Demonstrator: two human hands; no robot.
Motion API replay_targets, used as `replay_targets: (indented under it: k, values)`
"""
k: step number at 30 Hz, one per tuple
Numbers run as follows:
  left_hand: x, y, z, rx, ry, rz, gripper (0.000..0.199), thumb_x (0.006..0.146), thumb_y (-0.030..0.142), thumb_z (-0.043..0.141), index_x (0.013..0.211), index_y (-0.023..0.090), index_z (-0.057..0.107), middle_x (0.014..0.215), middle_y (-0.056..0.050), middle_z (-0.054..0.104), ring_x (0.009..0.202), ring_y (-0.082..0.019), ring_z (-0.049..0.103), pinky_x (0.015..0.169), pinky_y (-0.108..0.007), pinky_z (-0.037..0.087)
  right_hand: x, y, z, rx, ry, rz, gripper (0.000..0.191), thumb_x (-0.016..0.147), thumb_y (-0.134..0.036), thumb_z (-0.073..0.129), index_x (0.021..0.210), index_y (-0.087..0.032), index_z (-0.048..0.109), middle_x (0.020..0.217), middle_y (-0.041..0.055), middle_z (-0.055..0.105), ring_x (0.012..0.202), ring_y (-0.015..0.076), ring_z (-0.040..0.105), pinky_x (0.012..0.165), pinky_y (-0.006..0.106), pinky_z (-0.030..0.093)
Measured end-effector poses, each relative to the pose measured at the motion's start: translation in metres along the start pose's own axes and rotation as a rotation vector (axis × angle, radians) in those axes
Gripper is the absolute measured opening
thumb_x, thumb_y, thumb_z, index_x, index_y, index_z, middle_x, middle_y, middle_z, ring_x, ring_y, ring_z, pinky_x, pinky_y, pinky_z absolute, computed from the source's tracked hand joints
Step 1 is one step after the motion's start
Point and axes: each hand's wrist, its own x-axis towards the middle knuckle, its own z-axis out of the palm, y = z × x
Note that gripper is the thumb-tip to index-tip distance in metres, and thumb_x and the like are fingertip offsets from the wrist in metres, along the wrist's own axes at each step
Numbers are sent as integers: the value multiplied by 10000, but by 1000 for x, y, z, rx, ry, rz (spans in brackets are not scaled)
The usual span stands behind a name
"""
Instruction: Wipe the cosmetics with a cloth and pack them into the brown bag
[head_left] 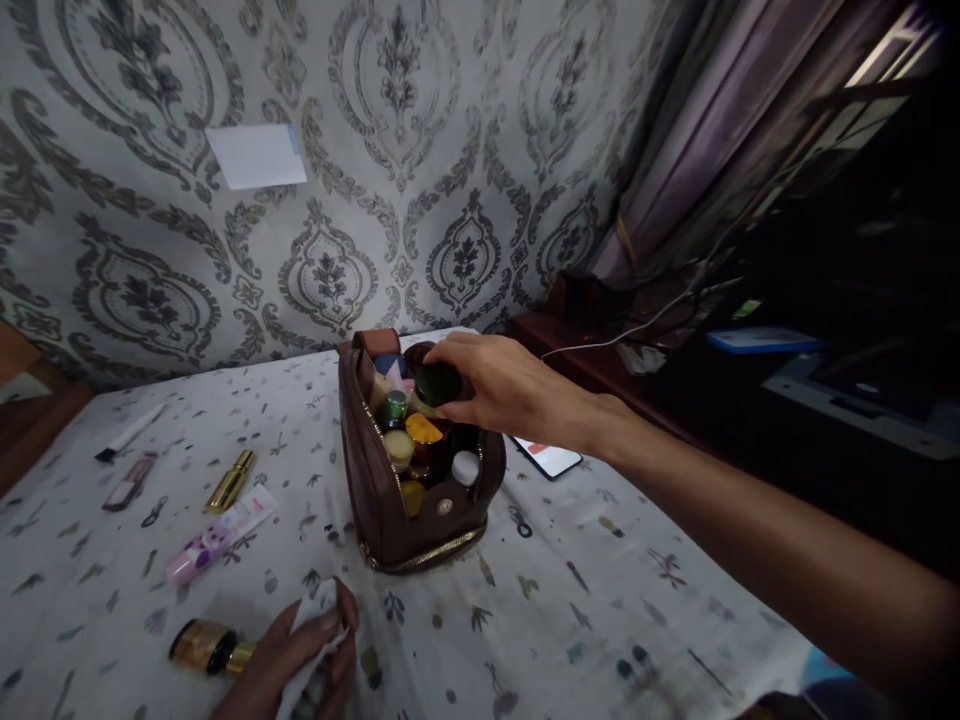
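Observation:
A brown zippered toiletry bag (367, 500) stands unzipped on the patterned bedsheet, packed with several bottles and jars. Over its opening my right hand (480, 380) grips a jar with a dark lid (437, 385), fingers on one side and thumb on the other. Inside the bag I see a green-capped bottle (395, 406), a yellow cap (424, 430), a cream-coloured lid (398, 448) and a white lid (466, 467). Low in the view, my left hand (300, 660) is closed around a crumpled white cloth or tissue (319, 605). A gold-and-black bottle (206, 645) lies beside that hand.
On the left of the sheet lie a pink-and-white tube (221, 535), a gold bottle (231, 482), a small pinkish item (130, 481) and a white brush-like item (131, 433). A phone (553, 458) rests right of the bag. The patterned wall (405, 220) rises behind.

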Motion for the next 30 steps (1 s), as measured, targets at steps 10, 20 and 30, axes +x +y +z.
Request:
replay_targets:
  k: [10, 20, 30]
  values:
    - [4, -4, -6, 8, 20, 17, 479, 610, 590, 821, 705, 167, 617, 460, 31, 537, 350, -73, 432, 385, -181, 323, 19, 1, 6, -43, -206, 97, 387, 771, -289, 755, 1120, -140, 678, 993, 69, 698, 917, 212, 620, 699, 251, 364]
    - [8, -7, -8, 12, 32, 26, 424, 626, 548, 813, 697, 187, 604, 433, 39, 516, 340, -98, 439, 387, -212, 350, 33, -3, 6, -104, -370, 43, 442, 778, -355, 777, 1139, -115, 688, 1030, 105, 699, 933, 234, 618, 684, 265, 361]
    - [2, 4, 1, -42, 15, 6, 428, 626, 526, 829, 700, 177, 591, 440, 48, 539, 302, -71, 412, 360, -189, 314, 34, -4, 0, -66, -394, 18, 466, 803, -328, 759, 1201, -106, 658, 1078, 110, 690, 992, 242, 613, 752, 258, 400]
